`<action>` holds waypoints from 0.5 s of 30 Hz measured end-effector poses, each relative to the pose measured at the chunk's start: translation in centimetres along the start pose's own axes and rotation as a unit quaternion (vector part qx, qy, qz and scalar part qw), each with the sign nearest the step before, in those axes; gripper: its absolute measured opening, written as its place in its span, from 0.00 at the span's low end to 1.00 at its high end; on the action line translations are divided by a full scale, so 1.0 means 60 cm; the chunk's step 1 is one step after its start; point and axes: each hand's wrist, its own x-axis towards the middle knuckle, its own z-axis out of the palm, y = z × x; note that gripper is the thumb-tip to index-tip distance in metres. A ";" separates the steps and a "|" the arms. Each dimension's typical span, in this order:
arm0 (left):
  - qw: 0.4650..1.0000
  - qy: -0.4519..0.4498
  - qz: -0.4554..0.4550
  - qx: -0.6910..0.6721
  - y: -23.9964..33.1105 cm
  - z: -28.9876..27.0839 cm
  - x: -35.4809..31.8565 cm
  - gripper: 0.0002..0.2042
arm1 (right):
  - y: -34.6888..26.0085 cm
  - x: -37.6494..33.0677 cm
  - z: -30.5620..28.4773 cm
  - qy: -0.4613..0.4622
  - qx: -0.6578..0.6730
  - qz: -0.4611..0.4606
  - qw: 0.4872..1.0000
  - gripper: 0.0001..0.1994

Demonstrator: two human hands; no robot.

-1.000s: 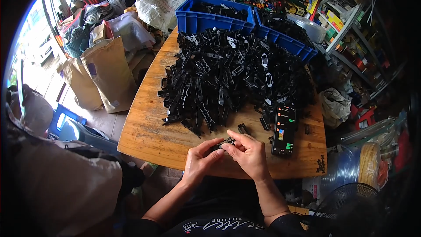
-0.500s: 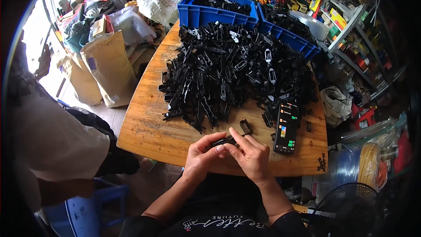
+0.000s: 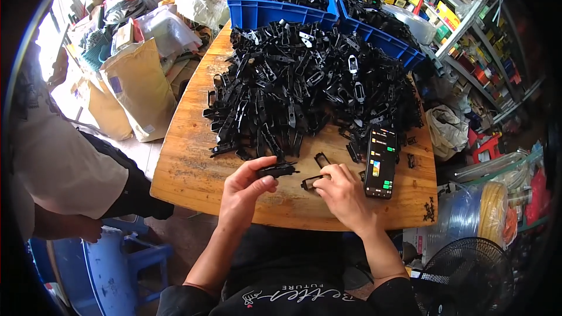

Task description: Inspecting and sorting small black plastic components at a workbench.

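My left hand (image 3: pixel 241 190) is closed, pinching a long black plastic part (image 3: pixel 277 170) between thumb and fingers just above the near side of the table. At the right, my right hand (image 3: pixel 345 198) has its fingertips closed on a small black open-framed plastic piece (image 3: pixel 310 183), low over the wood. A similar black piece (image 3: pixel 321 160) lies just beyond it. Past both hands spreads a large heap of black plastic parts (image 3: pixel 293 90), a few with pale grey faces. The tips of my right fingers are partly hidden behind the hand.
A smartphone (image 3: pixel 380 167) with a lit screen lies right of my right hand on the wooden table (image 3: pixel 184 167). Two blue crates (image 3: pixel 281 16) of black parts stand behind the heap. Another person (image 3: pixel 76 152) is at the left. A black fan (image 3: pixel 465 275) stands lower right.
My hands have separated from where they met around one black part. The left has moved left with a part; the right now grips a small framed piece. The view has shifted slightly.
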 end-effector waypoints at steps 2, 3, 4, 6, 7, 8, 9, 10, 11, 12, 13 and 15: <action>0.998 -0.026 -0.049 -0.022 -0.004 0.001 0.002 0.20 | -0.005 -0.005 0.003 0.029 0.110 0.027 0.993 0.08; 0.999 -0.020 -0.046 -0.021 -0.004 0.000 0.000 0.20 | -0.012 -0.007 0.001 0.056 0.217 0.058 0.973 0.07; 0.998 -0.034 -0.046 -0.003 -0.006 0.000 -0.002 0.22 | -0.026 -0.015 -0.014 -0.034 0.406 0.200 0.891 0.06; 0.996 -0.063 -0.065 0.027 -0.011 0.010 -0.008 0.25 | -0.037 -0.008 -0.028 -0.061 0.465 0.218 0.856 0.07; 0.995 -0.064 -0.069 0.027 -0.014 0.014 -0.011 0.25 | -0.040 -0.003 -0.028 -0.086 0.522 0.232 0.816 0.08; 0.991 -0.083 -0.017 0.102 -0.015 0.019 -0.014 0.26 | -0.038 0.003 -0.019 -0.074 0.535 0.237 0.807 0.10; 0.978 -0.101 0.036 0.176 -0.017 0.021 -0.016 0.27 | -0.036 0.005 -0.022 -0.073 0.535 0.238 0.808 0.10; 0.968 -0.114 0.053 0.216 -0.022 0.018 -0.015 0.28 | -0.033 0.006 -0.026 -0.092 0.563 0.250 0.782 0.11; 0.968 -0.113 0.053 0.216 -0.021 0.020 -0.015 0.28 | -0.031 0.006 -0.027 -0.113 0.592 0.260 0.755 0.11; 0.960 -0.125 0.057 0.245 -0.018 0.025 -0.016 0.28 | -0.028 0.006 -0.026 -0.113 0.592 0.260 0.754 0.11; 0.950 -0.137 0.062 0.274 -0.017 0.028 -0.017 0.28 | -0.023 0.004 -0.023 -0.133 0.595 0.266 0.747 0.11; 0.949 -0.138 0.062 0.276 -0.019 0.030 -0.019 0.27 | -0.020 0.003 -0.019 -0.150 0.599 0.271 0.739 0.11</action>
